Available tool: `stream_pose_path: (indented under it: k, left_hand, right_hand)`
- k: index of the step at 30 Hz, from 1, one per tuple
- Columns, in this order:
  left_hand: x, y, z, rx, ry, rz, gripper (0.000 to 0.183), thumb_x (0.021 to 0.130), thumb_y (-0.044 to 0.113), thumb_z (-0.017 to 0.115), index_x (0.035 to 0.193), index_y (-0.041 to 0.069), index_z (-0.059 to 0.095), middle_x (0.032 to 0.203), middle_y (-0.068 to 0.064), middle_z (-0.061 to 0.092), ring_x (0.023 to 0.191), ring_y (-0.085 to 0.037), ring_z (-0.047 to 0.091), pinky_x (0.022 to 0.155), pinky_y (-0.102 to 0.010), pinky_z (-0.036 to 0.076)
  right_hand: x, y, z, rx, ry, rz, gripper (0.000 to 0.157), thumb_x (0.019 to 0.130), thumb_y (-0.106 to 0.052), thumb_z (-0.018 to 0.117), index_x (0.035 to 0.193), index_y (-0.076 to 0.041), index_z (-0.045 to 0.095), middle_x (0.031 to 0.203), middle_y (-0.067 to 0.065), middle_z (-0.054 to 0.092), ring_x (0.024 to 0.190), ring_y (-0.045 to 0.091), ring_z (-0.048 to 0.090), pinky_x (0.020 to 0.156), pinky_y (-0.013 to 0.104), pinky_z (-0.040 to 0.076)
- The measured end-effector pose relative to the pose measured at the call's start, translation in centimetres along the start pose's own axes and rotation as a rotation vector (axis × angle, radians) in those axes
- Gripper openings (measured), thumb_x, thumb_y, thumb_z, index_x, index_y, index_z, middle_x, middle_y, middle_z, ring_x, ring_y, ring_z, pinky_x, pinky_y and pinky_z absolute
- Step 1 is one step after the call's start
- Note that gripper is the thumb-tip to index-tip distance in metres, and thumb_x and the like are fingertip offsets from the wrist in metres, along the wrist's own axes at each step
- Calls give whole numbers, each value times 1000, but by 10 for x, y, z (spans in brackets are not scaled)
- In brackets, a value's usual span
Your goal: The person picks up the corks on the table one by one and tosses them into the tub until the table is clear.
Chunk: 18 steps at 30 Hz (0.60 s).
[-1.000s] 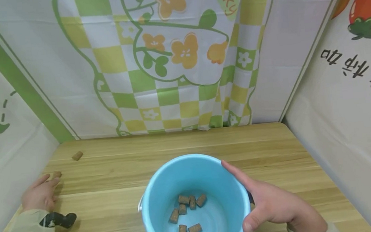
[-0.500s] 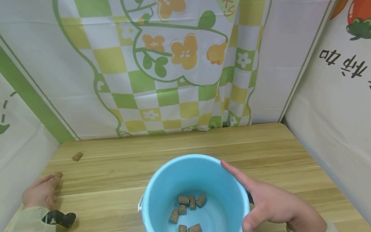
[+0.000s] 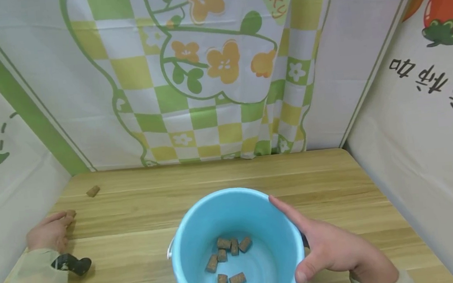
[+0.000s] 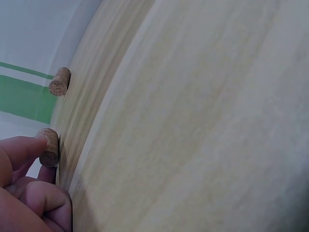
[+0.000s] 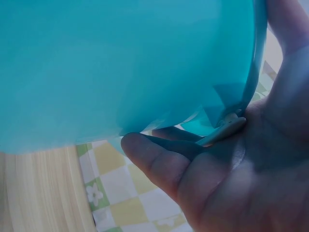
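Observation:
At the table's left edge my left hand (image 3: 47, 233) pinches a cork (image 4: 49, 148) with its fingertips, the other fingers curled underneath. The cork still lies at table level, and in the head view only its end shows past the fingers. A second cork (image 3: 93, 191) lies on its side farther back. The light-blue bucket (image 3: 232, 210) stands upright at front centre, with several corks (image 3: 237, 279) on its floor. My right hand (image 3: 333, 247) grips the bucket's right side, thumb at the rim and fingers along the outer wall, as the right wrist view shows.
The wooden table (image 3: 134, 199) is bounded by a checkered floral cloth (image 3: 208, 116) behind and printed cloth walls at both sides. A white handle end (image 3: 170, 250) sticks out from the bucket's left side. A black strap (image 3: 71, 264) is on my left wrist.
The left fingers have drawn together on the cork at the left edge. My right hand and the bucket hold still. The head view has shifted very slightly.

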<state>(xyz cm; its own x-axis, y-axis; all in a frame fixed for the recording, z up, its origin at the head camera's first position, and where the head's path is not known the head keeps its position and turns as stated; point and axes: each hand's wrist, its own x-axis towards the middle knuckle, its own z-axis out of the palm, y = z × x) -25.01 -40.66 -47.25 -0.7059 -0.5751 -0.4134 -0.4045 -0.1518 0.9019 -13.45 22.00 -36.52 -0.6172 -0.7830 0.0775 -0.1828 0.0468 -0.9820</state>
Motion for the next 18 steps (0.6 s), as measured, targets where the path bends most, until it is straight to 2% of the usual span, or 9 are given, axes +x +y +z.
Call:
stream_pose_path:
  k: [5, 10, 15, 18]
  left_hand:
    - [2, 1, -1, -2, -14, -11, 35, 94, 17, 70, 66, 38, 71, 66, 16, 62, 46, -11, 42, 40, -30, 38]
    - [7, 0, -2, 39, -40, -13, 33, 93, 18, 72, 66, 37, 73, 68, 19, 61, 48, -11, 43, 41, -29, 38]
    - [10, -3, -5, 68, -91, 11, 32, 94, 18, 71, 69, 37, 75, 71, 23, 59, 53, -12, 45, 44, -30, 40]
    - [9, -6, -7, 62, -126, 43, 24, 90, 23, 77, 73, 40, 75, 74, 23, 63, 49, -12, 45, 42, -31, 39]
  right_hand:
    - [0, 0, 1, -4, 1, 2, 119, 83, -30, 85, 160, -32, -5, 154, 26, 27, 124, 42, 50, 93, 46, 50]
    - [0, 0, 1, -11, 4, 0, 119, 82, -29, 85, 160, -32, -5, 154, 26, 27, 125, 44, 49, 94, 46, 49]
    - [0, 0, 1, -8, 5, 2, 120, 82, -28, 85, 160, -32, -5, 153, 26, 27, 125, 44, 48, 95, 45, 49]
    - [0, 0, 1, -18, 7, -1, 120, 82, -28, 86, 160, -32, -5, 153, 26, 29, 124, 44, 49, 95, 44, 49]
